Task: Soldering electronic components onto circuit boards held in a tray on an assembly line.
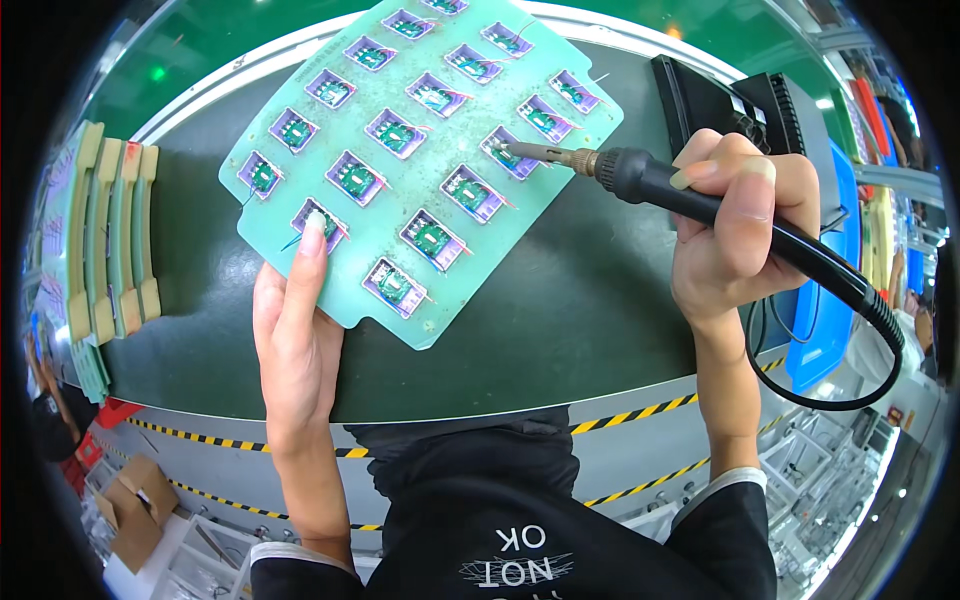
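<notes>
My left hand (297, 335) grips the near left edge of a light green tray board (335, 268), thumb on top over one of its pockets and the other fingers beneath. Rows of purple-rimmed pockets in the board each hold a small green circuit board (432, 238) with thin wires. A black-handled soldering iron (660, 185) is in my right hand (745, 215), closed round the handle. The iron's tip meets a circuit board (508, 150) in a pocket near the board's right side; whether it touches is hard to tell.
Stacked green boards with pale yellow spacers (110, 240) stand at the table's left edge. A black device (725, 105) sits at the back right, beside a blue bin (825, 330). The iron's cable (865, 400) loops at the right. The dark green table (480, 365) lies beneath.
</notes>
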The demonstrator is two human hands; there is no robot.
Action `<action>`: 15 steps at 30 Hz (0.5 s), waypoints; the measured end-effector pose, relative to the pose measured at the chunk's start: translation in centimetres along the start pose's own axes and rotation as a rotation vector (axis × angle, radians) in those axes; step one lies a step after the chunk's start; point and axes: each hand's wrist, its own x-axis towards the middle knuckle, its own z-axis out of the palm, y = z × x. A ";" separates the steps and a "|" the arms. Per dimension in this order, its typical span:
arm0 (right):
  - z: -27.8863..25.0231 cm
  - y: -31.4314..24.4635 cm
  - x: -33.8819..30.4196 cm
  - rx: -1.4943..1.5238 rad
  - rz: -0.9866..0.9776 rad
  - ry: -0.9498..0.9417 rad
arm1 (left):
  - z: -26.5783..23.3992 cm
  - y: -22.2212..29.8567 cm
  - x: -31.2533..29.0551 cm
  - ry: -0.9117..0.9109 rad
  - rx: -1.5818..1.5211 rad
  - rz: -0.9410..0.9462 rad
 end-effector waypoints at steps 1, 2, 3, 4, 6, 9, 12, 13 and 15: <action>-0.4 0.1 0.0 0.074 0.010 -0.015 | 0.0 0.0 0.0 -0.002 -0.003 0.000; -0.5 0.3 0.2 0.077 -0.046 0.014 | -0.1 0.0 0.0 -0.003 -0.004 0.002; -0.6 0.5 0.3 0.080 -0.104 0.043 | -0.5 -0.1 0.0 -0.024 0.007 -0.009; -0.9 0.2 1.0 0.056 -0.169 0.040 | -0.6 -0.1 0.0 -0.046 0.018 -0.020; -1.9 -0.5 1.6 0.066 -0.109 0.105 | -0.7 -0.1 0.0 -0.054 0.009 -0.016; -3.2 -1.6 3.0 -0.035 -0.106 0.266 | -0.8 0.0 0.1 -0.065 -0.021 -0.011; -5.1 -2.5 3.7 -0.104 -0.131 0.271 | -0.9 0.1 0.3 -0.064 -0.048 0.000; -5.8 -2.7 3.8 -0.124 -0.145 0.279 | -0.9 0.2 0.4 -0.067 -0.068 0.002; -6.6 -2.8 4.1 -0.120 -0.199 0.341 | -0.6 0.5 0.4 -0.058 -0.086 0.002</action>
